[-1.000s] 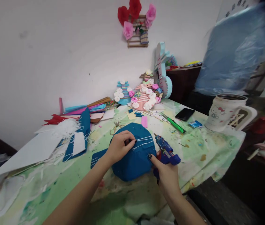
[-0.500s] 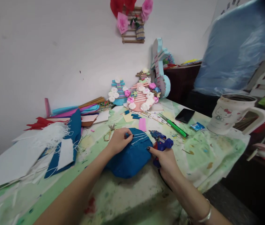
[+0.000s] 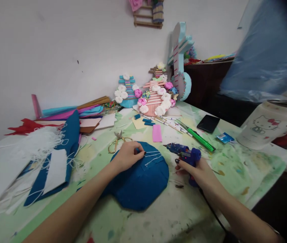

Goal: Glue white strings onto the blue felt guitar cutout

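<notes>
A dark blue covered panel point(image 3: 143, 189) with a rounded, many-sided outline lies flat on the table in front of me. Thin white strings point(image 3: 153, 156) run across its upper part. My left hand point(image 3: 130, 156) rests at the panel's upper left, thumb and forefinger pinched on the strings' left ends. Just right of the panel, my right hand point(image 3: 196, 170) is wrapped around a blue glue gun point(image 3: 181, 151), whose nozzle points left. The hand partly hides the gun's handle, and a dark cord trails below it. Gold-handled scissors point(image 3: 118, 140) lie beyond my left hand.
White string point(image 3: 42, 140), blue felt point(image 3: 71, 135) and stacked sheets lie left. Behind are decorated crafts point(image 3: 156, 98) and a pink strip point(image 3: 157, 133). A green cutter point(image 3: 200, 139), phone point(image 3: 208, 123) and white mug point(image 3: 262, 126) stand or lie right.
My right hand has moved right with the glue gun, its thumb coming away from the panel's edge. The panel now lies flatter. My left hand stays at the strings. The view has shifted.
</notes>
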Demonstrator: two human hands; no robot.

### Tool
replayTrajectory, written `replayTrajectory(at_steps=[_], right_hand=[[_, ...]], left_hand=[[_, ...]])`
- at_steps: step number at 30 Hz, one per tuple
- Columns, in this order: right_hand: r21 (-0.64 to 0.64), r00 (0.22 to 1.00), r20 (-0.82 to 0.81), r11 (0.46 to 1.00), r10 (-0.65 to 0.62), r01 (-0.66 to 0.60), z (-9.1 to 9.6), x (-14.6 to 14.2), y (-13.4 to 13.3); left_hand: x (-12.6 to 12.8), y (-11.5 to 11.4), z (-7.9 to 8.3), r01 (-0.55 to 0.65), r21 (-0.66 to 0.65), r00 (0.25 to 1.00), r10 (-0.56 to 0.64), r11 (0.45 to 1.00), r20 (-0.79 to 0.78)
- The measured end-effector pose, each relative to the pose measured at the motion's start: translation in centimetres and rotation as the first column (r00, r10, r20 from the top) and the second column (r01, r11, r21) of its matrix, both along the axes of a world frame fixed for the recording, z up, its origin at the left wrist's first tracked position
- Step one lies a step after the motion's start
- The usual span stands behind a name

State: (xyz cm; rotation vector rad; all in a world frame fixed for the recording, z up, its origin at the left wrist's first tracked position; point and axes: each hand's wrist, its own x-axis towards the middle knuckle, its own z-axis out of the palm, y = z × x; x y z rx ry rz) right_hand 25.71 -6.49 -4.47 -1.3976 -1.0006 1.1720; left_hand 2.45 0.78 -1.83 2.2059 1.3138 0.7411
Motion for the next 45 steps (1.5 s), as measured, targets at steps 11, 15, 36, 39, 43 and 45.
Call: replayTrajectory(at_steps=[11, 15, 36, 39, 43, 45], right_hand=[[0.129, 0.955, 0.280, 0.982, 0.099, -0.140, -1.5, -0.1, 0.6], [0.128, 0.936, 0.334, 0.978, 0.111, -0.162, -1.9, -0.1, 0.6], [0.128, 0.888, 0.445, 0.972, 0.120, -0.195, -1.6, -0.2, 0.5], [0.137, 0.888, 0.448, 0.974, 0.102, -0.180, -1.6, -0.3, 0.5], [0.135, 0.887, 0.447, 0.971, 0.120, -0.199, -1.6, -0.4, 0.5], [0.133, 0.885, 0.442, 0.965, 0.148, -0.227, -1.6, -0.4, 0.5]], left_hand=[[0.1, 0.0, -0.2, -0.070, -0.416, 0.961, 0.174, 0.907, 0.217], [-0.1, 0.0, -0.5, -0.055, -0.433, 0.954, 0.176, 0.900, 0.244], [-0.4, 0.1, -0.5, -0.075, -0.442, 0.978, 0.153, 0.894, 0.143], [-0.4, 0.0, -0.4, -0.071, -0.435, 0.979, 0.146, 0.898, 0.143], [-0.3, -0.1, -0.2, -0.071, -0.433, 0.983, 0.137, 0.898, 0.122], [-0.2, 0.0, -0.2, -0.070, -0.428, 0.985, 0.131, 0.901, 0.115]])
